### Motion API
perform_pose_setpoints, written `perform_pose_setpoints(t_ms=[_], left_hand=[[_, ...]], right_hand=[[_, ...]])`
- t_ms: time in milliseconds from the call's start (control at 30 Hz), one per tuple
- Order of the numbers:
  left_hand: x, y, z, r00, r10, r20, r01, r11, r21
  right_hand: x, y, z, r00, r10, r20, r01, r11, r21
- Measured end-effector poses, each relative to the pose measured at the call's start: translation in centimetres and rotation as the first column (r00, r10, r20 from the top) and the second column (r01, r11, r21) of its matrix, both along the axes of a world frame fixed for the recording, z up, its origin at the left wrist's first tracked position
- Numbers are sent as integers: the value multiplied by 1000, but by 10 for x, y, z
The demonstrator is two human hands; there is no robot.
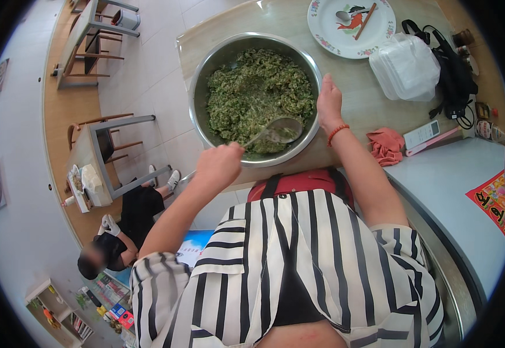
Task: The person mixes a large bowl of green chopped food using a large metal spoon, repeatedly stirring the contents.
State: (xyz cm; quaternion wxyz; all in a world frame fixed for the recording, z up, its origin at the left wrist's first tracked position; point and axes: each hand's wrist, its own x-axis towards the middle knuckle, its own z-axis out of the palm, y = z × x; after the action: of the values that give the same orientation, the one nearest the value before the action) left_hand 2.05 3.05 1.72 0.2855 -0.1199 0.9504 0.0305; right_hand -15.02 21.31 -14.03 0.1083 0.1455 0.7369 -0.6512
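Observation:
A large steel mixing bowl (197,110) stands on the table, filled with a chopped green mixture (258,87) that looks moist. My left hand (220,165) is closed around the handle of a big metal spoon (284,130). The spoon's head lies in the mixture at the bowl's near right side. Against the right side of the bowl, my right hand (329,104) holds the rim, with a red bead bracelet on its wrist. Some of its fingers are hidden.
Beyond the bowl sits a white plate (322,43) bearing a small spoon and a brown stick. To the right are translucent plastic containers (406,66), a black bag (455,81), a red cloth (385,146) and a white handheld device (421,136). A person (128,226) sits at the left.

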Motion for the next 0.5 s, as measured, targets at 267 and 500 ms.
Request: perform_pose_setpoints(t_ms=[267, 500], left_hand=[[-47, -63, -23, 977, 114, -179, -141, 980, -143], [13, -17, 3, 995, 55, 89, -50, 997, -55]], right_hand=[[-2, 2, -1, 1000, 25, -9, -24, 999, 29], [1, 3, 8, 999, 29, 24, -28, 999, -45]])
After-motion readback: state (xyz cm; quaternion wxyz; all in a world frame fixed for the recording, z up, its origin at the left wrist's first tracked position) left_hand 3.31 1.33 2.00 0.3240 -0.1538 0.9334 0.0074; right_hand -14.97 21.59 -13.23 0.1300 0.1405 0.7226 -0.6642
